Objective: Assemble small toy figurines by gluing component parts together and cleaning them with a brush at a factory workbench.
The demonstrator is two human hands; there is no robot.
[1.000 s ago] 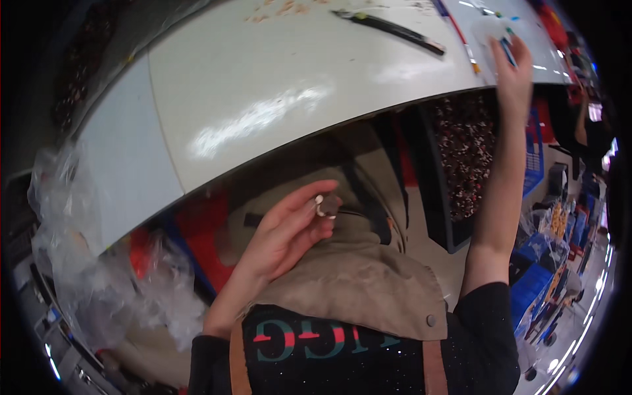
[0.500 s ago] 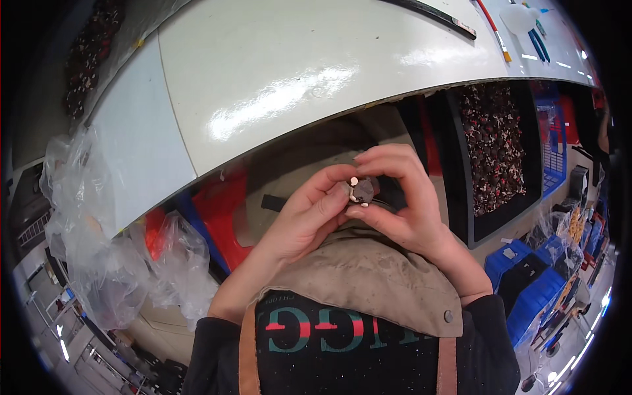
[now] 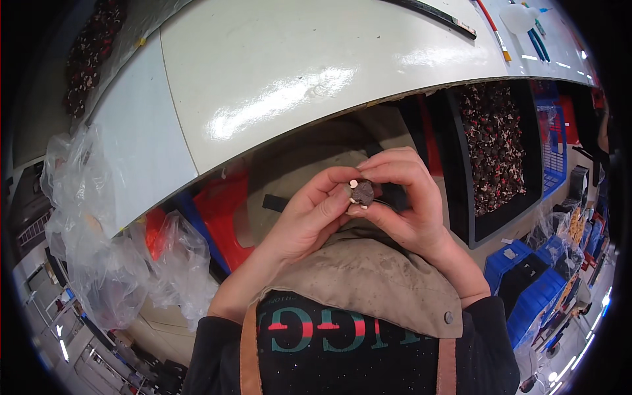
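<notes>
Between my two hands, above the lap of my brown apron, is a small dark brown roundish piece [image 3: 363, 192] with cream-white bits along its edge. My left hand [image 3: 316, 210] pinches its left side between thumb and fingers. From the other side, my right hand [image 3: 411, 200] grips it with the thumb below and the fingers curled above. The fingertips hide part of the piece, and its exact kind cannot be made out. A black tray [image 3: 469, 191] on the right is filled with many similar dark brown, white and red small pieces [image 3: 494, 151].
A white table [image 3: 263, 72] curves ahead of me, with a black bar [image 3: 438, 18], a red-handled brush [image 3: 498, 39], blue-handled pliers [image 3: 540, 46] and a white bottle [image 3: 518, 18]. Clear plastic bags [image 3: 99, 250] hang at left. Blue crates [image 3: 526, 289] stand at right.
The brown piece has turned slightly between my fingers, so more of its dark face and fewer white bits show. Both hands stay in nearly the same place.
</notes>
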